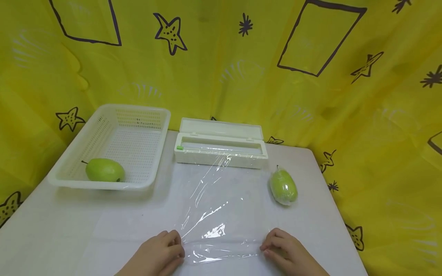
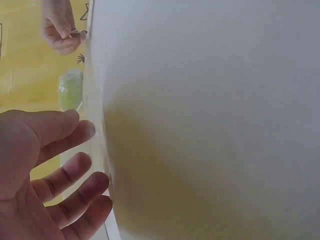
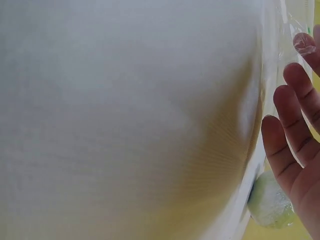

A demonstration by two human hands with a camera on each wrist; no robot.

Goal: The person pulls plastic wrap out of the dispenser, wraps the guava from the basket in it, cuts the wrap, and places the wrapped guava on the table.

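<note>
A sheet of clear cling film [image 1: 214,203] stretches from a white cling film dispenser [image 1: 221,160] towards me over the table. My left hand [image 1: 157,253] pinches the sheet's near left corner, thumb against index finger. At the near right corner, my right hand [image 1: 291,252] pinches the film between thumb and fingers. In the right wrist view, crinkled film clings to a fingertip [image 3: 304,44]. The dispenser's lid [image 1: 221,128] stands raised at the back, and a green slider [image 1: 180,147] sits at the left of its front edge.
Right of the film lies a green oval fruit [image 1: 283,186] wrapped in clear film. At the left stands a white plastic basket [image 1: 160,149] holding an unwrapped green fruit [image 1: 104,170] with a stem. A yellow patterned curtain [image 1: 214,50] hangs behind the white table [image 1: 324,214].
</note>
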